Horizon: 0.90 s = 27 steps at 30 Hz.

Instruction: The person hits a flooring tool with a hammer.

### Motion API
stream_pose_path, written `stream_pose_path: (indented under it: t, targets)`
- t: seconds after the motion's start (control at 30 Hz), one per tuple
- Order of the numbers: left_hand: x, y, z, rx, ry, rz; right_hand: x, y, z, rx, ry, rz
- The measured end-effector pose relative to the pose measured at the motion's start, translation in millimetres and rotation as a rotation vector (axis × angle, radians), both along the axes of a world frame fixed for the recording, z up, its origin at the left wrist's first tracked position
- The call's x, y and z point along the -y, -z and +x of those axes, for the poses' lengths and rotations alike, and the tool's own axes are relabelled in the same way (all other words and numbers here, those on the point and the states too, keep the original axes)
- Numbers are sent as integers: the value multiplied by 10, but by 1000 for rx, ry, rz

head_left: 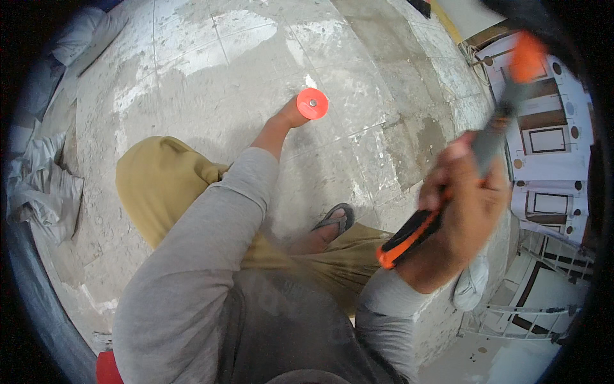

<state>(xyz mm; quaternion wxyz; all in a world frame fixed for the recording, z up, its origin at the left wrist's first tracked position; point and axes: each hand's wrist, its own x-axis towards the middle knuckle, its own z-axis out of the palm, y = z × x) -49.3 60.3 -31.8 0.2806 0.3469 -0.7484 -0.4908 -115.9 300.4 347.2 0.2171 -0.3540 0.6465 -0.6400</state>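
Note:
My left hand (pixel 291 115) is out over the floor ahead, closed round a chisel with a round orange-red hand guard (pixel 320 112). The metal striking end shows at the guard's middle; the chisel's blade is hidden below. White scrape marks lie on the floor beside it. On the right, my right hand (pixel 470 208) is raised, wrapped round the black and orange grip of a hammer (pixel 492 137). Its grey shaft points up and away, blurred by motion, with orange near the dark head at the top right. The hammer is well apart from the chisel.
I sit low on a grey tiled floor (pixel 192 96) with white patches; my sandalled foot (pixel 336 221) rests between my arms. Pale sacks (pixel 51 185) lie at the left. White printed panels (pixel 543 144), a white metal rack (pixel 531 313) and a pale bag (pixel 472 285) stand at the right.

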Motion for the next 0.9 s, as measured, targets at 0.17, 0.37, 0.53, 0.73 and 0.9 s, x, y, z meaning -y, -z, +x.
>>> stream_pose_path:
  t: [0.17,0.37,0.53,0.73,0.9]
  targets:
    - [70,247,26,15,-25,-51,324,190,-61,-125,-42,-205]
    - [-34,-22,-127,281,185,-246,-39,2514,-319,-283,-279,787]
    - [292,256,698,70,-176,-275,-178,2163,-198,141,-338,890]
    - [398,80,354,-91,-277,-243,-182,2040,-285,300,-252,715]
    - [207,137,30,-200,-193,-81,-184,1873,-237,273,-267,685]
